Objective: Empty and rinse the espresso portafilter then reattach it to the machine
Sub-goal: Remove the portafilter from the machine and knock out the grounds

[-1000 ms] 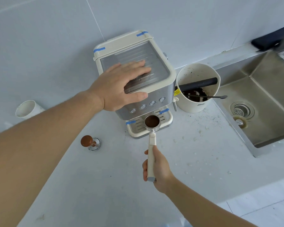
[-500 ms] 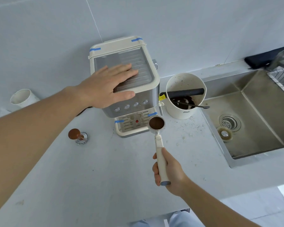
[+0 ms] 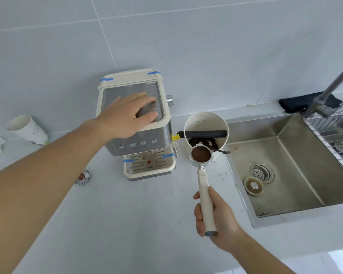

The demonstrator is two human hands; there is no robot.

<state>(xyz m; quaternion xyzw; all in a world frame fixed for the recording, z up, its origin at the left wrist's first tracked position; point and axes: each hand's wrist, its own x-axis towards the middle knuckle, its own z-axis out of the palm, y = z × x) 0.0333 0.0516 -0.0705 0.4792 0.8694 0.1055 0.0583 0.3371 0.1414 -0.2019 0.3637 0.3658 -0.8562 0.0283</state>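
My right hand [image 3: 216, 216] grips the cream handle of the portafilter [image 3: 201, 155], whose basket is full of brown coffee grounds. The basket hangs level just in front of the white knock box [image 3: 206, 123], which has a black bar across it and dark grounds inside. My left hand [image 3: 127, 115] lies flat, fingers spread, on top of the cream and steel espresso machine [image 3: 139, 139]. The machine's drip tray [image 3: 150, 167] stands uncovered. To the right lies the steel sink [image 3: 297, 165], with the tap [image 3: 329, 91] over its far right side.
A wooden-topped tamper [image 3: 81, 177] sits on the counter left of the machine, partly behind my left arm. A paper cup [image 3: 26, 129] lies tilted at the far left by the wall. Loose grounds speckle the counter near the sink. A drain plug [image 3: 253, 185] rests in the sink; a black cloth [image 3: 309, 102] lies behind.
The portafilter has moved right, away from the machine's front, to just before the knock box. My left hand stays on the machine's top. The view has shifted and the sink shows more fully.
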